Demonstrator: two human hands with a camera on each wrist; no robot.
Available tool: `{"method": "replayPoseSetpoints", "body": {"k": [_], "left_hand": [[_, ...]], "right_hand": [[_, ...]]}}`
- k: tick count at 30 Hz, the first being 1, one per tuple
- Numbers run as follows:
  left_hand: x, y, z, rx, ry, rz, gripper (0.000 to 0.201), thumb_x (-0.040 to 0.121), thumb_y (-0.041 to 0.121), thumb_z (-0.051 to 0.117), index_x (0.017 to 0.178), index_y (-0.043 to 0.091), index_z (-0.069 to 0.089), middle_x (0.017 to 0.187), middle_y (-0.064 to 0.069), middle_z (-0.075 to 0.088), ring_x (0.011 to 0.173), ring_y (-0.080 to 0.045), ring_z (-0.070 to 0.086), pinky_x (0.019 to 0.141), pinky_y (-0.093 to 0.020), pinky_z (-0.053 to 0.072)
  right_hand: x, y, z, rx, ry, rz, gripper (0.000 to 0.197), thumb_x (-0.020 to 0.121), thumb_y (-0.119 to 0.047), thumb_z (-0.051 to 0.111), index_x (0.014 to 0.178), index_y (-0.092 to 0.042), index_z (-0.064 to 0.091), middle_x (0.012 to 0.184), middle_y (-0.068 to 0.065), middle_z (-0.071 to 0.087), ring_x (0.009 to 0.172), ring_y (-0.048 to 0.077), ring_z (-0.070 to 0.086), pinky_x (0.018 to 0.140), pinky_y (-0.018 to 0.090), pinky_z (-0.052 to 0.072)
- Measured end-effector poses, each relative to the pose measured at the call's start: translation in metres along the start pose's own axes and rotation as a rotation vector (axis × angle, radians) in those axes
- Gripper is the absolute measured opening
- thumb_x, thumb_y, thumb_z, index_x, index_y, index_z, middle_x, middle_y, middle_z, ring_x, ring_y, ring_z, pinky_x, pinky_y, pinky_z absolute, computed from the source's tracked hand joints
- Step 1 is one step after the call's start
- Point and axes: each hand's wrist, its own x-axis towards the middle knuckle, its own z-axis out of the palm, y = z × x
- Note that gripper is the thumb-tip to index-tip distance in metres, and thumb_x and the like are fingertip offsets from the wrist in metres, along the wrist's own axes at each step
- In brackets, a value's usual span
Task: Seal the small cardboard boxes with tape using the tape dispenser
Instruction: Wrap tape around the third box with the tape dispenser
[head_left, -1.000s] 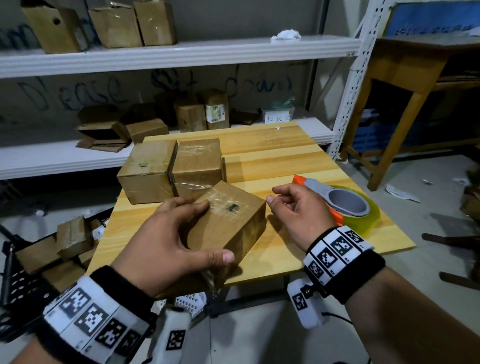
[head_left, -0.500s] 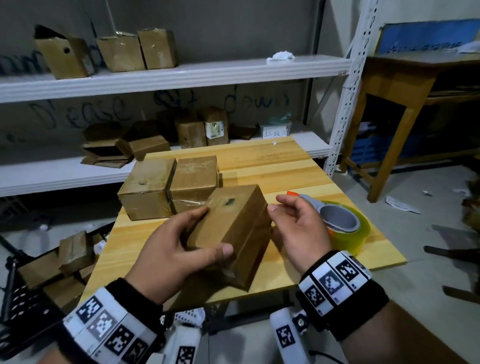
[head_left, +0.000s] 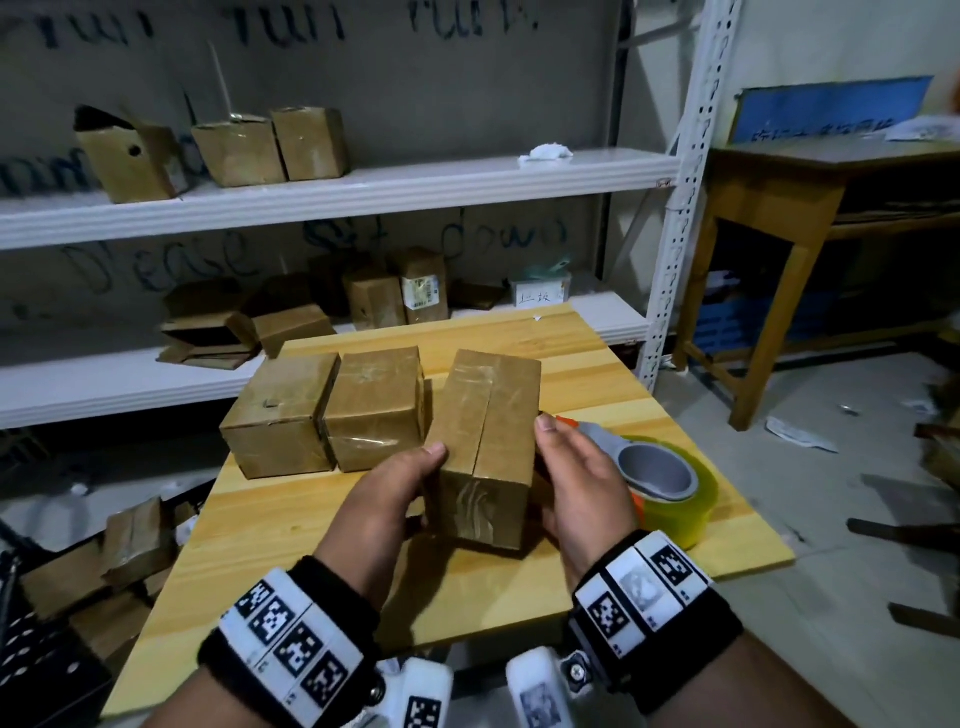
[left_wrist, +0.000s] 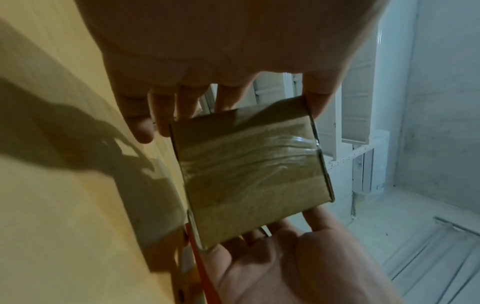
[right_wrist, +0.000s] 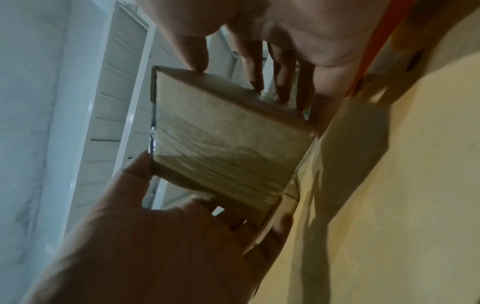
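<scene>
A small cardboard box (head_left: 488, 447) is held between both hands over the front of the wooden table (head_left: 291, 525). Its upper face shows a lengthwise seam, and its near end face (left_wrist: 249, 174) carries wrinkled clear tape. My left hand (head_left: 415, 467) grips the box's left side with the thumb on top. My right hand (head_left: 561, 452) grips the right side, its thumb at the top edge. The tape dispenser (head_left: 660, 473), grey and orange with a yellowish clear roll, lies on the table just right of my right hand, with no hand on it.
Two more brown boxes (head_left: 280, 415) (head_left: 374, 405) sit side by side on the table behind and left of the held one. White shelves (head_left: 337, 192) behind hold further boxes. Boxes lie on the floor (head_left: 135, 540) at left. A wooden desk (head_left: 779, 208) stands at right.
The box has been turned so its seamed face points up and its length runs away from me. My right hand has closed onto its right side. My view has tilted up.
</scene>
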Motion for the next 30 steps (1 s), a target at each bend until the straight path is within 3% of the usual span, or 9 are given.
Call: {"method": "replayPoseSetpoints", "body": {"k": [3,5,7,11,14,20,24,28,30], "left_hand": [[0.004,0.004,0.003,0.023,0.048,0.018,0.032,0.097,0.04,0.061,0.115,0.017,0.074,0.111,-0.007,0.076,0.116,-0.032,0.064,0.102,-0.051,0.05],[0.006,0.009,0.006,-0.01,0.068,0.004,0.028,0.102,0.031,0.057,0.12,0.016,0.071,0.108,-0.011,0.072,0.11,-0.034,0.065,0.096,-0.052,0.055],[0.007,0.014,0.009,-0.095,0.083,-0.022,0.029,0.105,0.022,0.053,0.131,0.02,0.066,0.11,-0.015,0.067,0.103,-0.037,0.068,0.082,-0.05,0.061],[0.01,0.017,0.013,-0.174,0.144,-0.007,0.047,0.106,0.005,0.049,0.14,0.036,0.058,0.122,-0.014,0.066,0.098,-0.039,0.075,0.064,-0.049,0.066],[0.013,0.016,0.019,-0.1,0.17,0.004,0.034,0.109,0.009,0.047,0.128,0.025,0.069,0.119,-0.012,0.071,0.097,-0.032,0.073,0.059,-0.033,0.062],[0.011,0.023,0.028,0.069,0.042,-0.014,0.028,0.1,0.03,0.065,0.124,0.016,0.063,0.106,0.001,0.065,0.086,-0.01,0.057,0.044,-0.011,0.048],[0.024,0.019,0.02,0.397,0.128,0.056,0.06,0.09,0.036,0.078,0.144,0.021,0.058,0.134,0.0,0.064,0.104,-0.008,0.059,0.077,-0.02,0.045],[0.032,0.015,0.012,0.67,0.166,0.117,0.055,0.094,0.037,0.074,0.144,0.023,0.059,0.12,0.008,0.07,0.104,-0.008,0.065,0.096,-0.035,0.055],[0.033,0.013,0.012,0.795,0.169,0.143,0.06,0.093,0.038,0.075,0.148,0.025,0.054,0.125,0.007,0.068,0.106,-0.01,0.066,0.1,-0.04,0.056]], "right_hand": [[0.005,-0.002,-0.002,-0.056,0.028,-0.039,0.012,0.098,-0.041,0.067,0.101,-0.032,0.074,0.101,-0.007,0.081,0.102,0.017,0.076,0.096,0.05,0.06],[0.007,-0.002,-0.001,-0.105,0.035,-0.064,0.022,0.094,-0.049,0.07,0.107,-0.032,0.073,0.107,-0.006,0.079,0.107,0.018,0.074,0.097,0.047,0.06],[0.009,-0.002,0.001,-0.119,0.041,-0.082,0.03,0.089,-0.05,0.073,0.112,-0.03,0.072,0.113,-0.006,0.077,0.11,0.018,0.072,0.099,0.049,0.059],[0.017,0.001,0.003,-0.128,0.049,-0.091,0.01,0.095,-0.029,0.074,0.1,-0.037,0.07,0.121,-0.003,0.075,0.116,0.019,0.07,0.102,0.05,0.057],[0.021,0.002,0.006,-0.159,0.073,-0.099,0.014,0.083,-0.041,0.073,0.096,-0.046,0.072,0.121,-0.007,0.075,0.114,0.017,0.071,0.099,0.05,0.059],[0.023,0.003,0.007,-0.19,0.006,-0.075,0.046,0.076,-0.027,0.063,0.111,-0.057,0.067,0.127,-0.013,0.07,0.109,0.015,0.071,0.09,0.049,0.063],[0.018,-0.004,0.003,-0.347,-0.084,-0.033,0.069,0.092,-0.01,0.063,0.15,-0.045,0.047,0.141,-0.009,0.056,0.123,0.019,0.063,0.099,0.045,0.06],[0.02,-0.001,0.004,-0.431,-0.092,-0.037,0.082,0.078,-0.019,0.069,0.147,-0.051,0.039,0.145,-0.007,0.06,0.126,0.017,0.064,0.1,0.046,0.06],[0.021,0.002,0.006,-0.506,-0.112,-0.029,0.078,0.085,-0.017,0.072,0.149,-0.046,0.041,0.151,-0.005,0.056,0.131,0.016,0.06,0.104,0.043,0.058]]}}
